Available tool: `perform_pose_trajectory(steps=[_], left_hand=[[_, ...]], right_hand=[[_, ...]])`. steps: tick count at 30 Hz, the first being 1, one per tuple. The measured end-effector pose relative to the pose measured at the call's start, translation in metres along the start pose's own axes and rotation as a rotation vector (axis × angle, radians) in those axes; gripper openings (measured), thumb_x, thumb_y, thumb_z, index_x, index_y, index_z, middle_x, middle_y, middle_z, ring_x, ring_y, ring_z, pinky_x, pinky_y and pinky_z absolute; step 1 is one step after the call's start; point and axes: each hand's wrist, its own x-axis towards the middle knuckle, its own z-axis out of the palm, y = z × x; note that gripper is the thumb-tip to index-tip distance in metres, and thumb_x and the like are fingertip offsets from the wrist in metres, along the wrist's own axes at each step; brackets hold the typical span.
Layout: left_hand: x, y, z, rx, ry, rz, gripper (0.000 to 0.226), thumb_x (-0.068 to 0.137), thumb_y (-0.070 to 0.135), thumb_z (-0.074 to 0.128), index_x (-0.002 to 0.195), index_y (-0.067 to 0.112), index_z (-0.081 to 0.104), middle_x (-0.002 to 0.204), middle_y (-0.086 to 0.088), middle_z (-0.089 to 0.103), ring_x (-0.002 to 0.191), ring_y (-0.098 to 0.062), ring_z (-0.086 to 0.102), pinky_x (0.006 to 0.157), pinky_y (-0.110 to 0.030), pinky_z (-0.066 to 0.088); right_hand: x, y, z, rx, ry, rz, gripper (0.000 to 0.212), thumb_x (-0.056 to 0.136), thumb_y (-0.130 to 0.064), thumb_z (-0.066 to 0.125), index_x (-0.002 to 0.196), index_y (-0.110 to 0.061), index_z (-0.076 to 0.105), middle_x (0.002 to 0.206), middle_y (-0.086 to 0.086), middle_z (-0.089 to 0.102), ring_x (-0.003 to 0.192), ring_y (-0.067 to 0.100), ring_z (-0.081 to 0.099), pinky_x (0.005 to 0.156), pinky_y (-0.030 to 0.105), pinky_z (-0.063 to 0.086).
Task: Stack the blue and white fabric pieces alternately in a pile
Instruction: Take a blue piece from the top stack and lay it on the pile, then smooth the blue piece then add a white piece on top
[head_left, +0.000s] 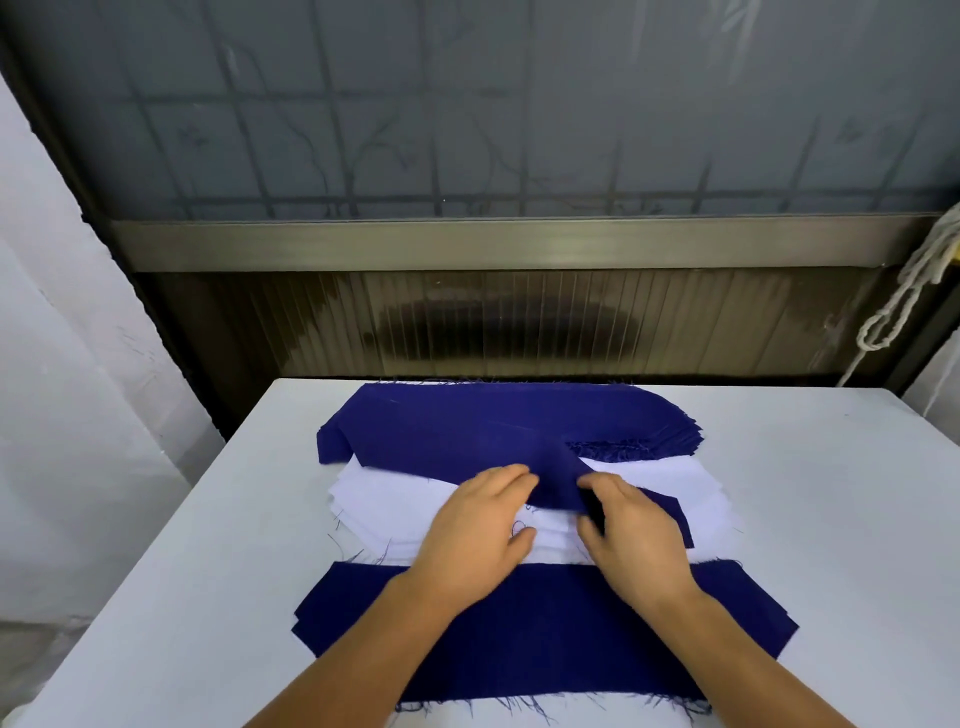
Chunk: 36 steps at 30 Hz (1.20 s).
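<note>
Nearest us, along the near edge of the white worktop (208, 597), lies the pile (545, 639) with a blue piece on top, frayed at its front. Past it, mid-table, sits the fanned white stack (384, 499), and along the far edge the blue stack (467, 421). Our left hand (475, 530) rests flat on the white pieces, fingers relaxed and gripping nothing, probably to keep them from sliding. Our right hand (631, 535) pinches a blue piece (556, 483) between thumb and fingers, drawing it off the far stack toward the pile, we judge. We see no labels or writing.
</note>
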Motion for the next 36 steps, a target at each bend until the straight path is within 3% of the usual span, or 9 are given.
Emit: perform_pose_trajectory(steps=[4, 7, 11, 15, 23, 27, 29, 33, 36], left_hand=[[0.025, 0.011, 0.019, 0.029, -0.009, 0.053, 0.060, 0.091, 0.036, 0.059, 0.146, 0.021, 0.040, 0.151, 0.005, 0.038, 0.139, -0.012, 0.033, 0.114, -0.024, 0.020], [0.036, 0.019, 0.020, 0.072, 0.030, 0.077, 0.048, 0.080, 0.020, 0.069, 0.128, 0.017, 0.060, 0.131, 0.002, 0.058, 0.120, -0.018, 0.054, 0.102, -0.030, 0.040], [0.036, 0.000, 0.007, 0.149, 0.123, 0.015, 0.047, 0.061, -0.005, 0.065, 0.103, 0.014, 0.073, 0.104, 0.003, 0.070, 0.089, -0.023, 0.065, 0.075, -0.032, 0.054], [0.019, -0.035, -0.022, 0.267, 0.166, -0.048, 0.051, 0.046, -0.011, 0.074, 0.090, 0.016, 0.077, 0.086, 0.004, 0.072, 0.071, -0.022, 0.066, 0.060, -0.030, 0.055], [-0.028, -0.075, -0.066, 0.302, 0.144, -0.216, 0.042, 0.065, -0.010, 0.075, 0.101, 0.012, 0.077, 0.101, 0.000, 0.071, 0.087, -0.025, 0.067, 0.068, -0.035, 0.057], [-0.048, -0.075, -0.087, 0.143, -0.033, -0.193, 0.035, 0.088, 0.005, 0.062, 0.115, 0.025, 0.071, 0.106, 0.021, 0.060, 0.098, -0.003, 0.057, 0.084, -0.023, 0.049], [-0.054, -0.075, -0.102, -0.029, -0.215, -0.238, 0.027, 0.092, 0.016, 0.062, 0.106, 0.037, 0.072, 0.097, 0.029, 0.063, 0.092, 0.005, 0.059, 0.082, -0.017, 0.048], [-0.056, -0.073, -0.126, -0.308, -0.472, -0.326, 0.019, 0.086, 0.028, 0.069, 0.093, 0.046, 0.068, 0.095, 0.024, 0.069, 0.087, 0.002, 0.065, 0.071, -0.010, 0.048], [-0.056, -0.069, -0.125, -0.361, -0.606, -0.320, 0.018, 0.085, 0.026, 0.067, 0.092, 0.042, 0.069, 0.094, 0.019, 0.071, 0.087, -0.003, 0.067, 0.074, -0.016, 0.051]], right_hand=[[0.001, -0.002, 0.001, -0.014, 0.131, -0.015, 0.014, 0.085, -0.012, 0.066, 0.098, -0.018, 0.070, 0.080, -0.007, 0.070, 0.066, 0.014, 0.064, 0.057, 0.030, 0.050], [-0.004, -0.001, -0.001, -0.050, 0.238, -0.132, 0.018, 0.072, -0.004, 0.079, 0.081, -0.016, 0.069, 0.065, -0.008, 0.064, 0.047, 0.012, 0.055, 0.042, 0.025, 0.042], [-0.012, 0.010, -0.010, -0.059, 0.281, -0.202, 0.029, 0.065, 0.003, 0.081, 0.084, -0.014, 0.069, 0.073, -0.010, 0.066, 0.050, 0.011, 0.053, 0.047, 0.018, 0.038], [-0.020, 0.025, -0.020, -0.051, 0.212, -0.222, 0.034, 0.064, 0.006, 0.080, 0.090, -0.015, 0.071, 0.082, -0.012, 0.068, 0.059, 0.011, 0.061, 0.052, 0.018, 0.046], [-0.034, 0.037, -0.030, -0.003, 0.049, -0.069, 0.026, 0.082, -0.002, 0.067, 0.096, -0.023, 0.065, 0.092, -0.017, 0.066, 0.070, 0.005, 0.059, 0.061, 0.021, 0.047], [-0.038, 0.036, -0.052, 0.087, 0.008, 0.056, 0.027, 0.087, -0.010, 0.061, 0.096, -0.035, 0.059, 0.082, -0.023, 0.064, 0.064, 0.002, 0.055, 0.062, 0.015, 0.042], [-0.038, 0.037, -0.069, 0.175, -0.070, 0.071, 0.026, 0.088, -0.014, 0.062, 0.087, -0.039, 0.059, 0.074, -0.016, 0.066, 0.060, 0.008, 0.055, 0.060, 0.018, 0.044], [-0.028, 0.038, -0.102, 0.471, -0.356, 0.132, 0.021, 0.088, -0.013, 0.066, 0.080, -0.033, 0.069, 0.081, -0.008, 0.072, 0.072, 0.009, 0.066, 0.067, 0.016, 0.049], [-0.020, 0.043, -0.105, 0.391, -0.554, 0.184, 0.014, 0.089, -0.013, 0.064, 0.080, -0.021, 0.071, 0.079, -0.008, 0.072, 0.070, 0.008, 0.066, 0.065, 0.019, 0.050]])
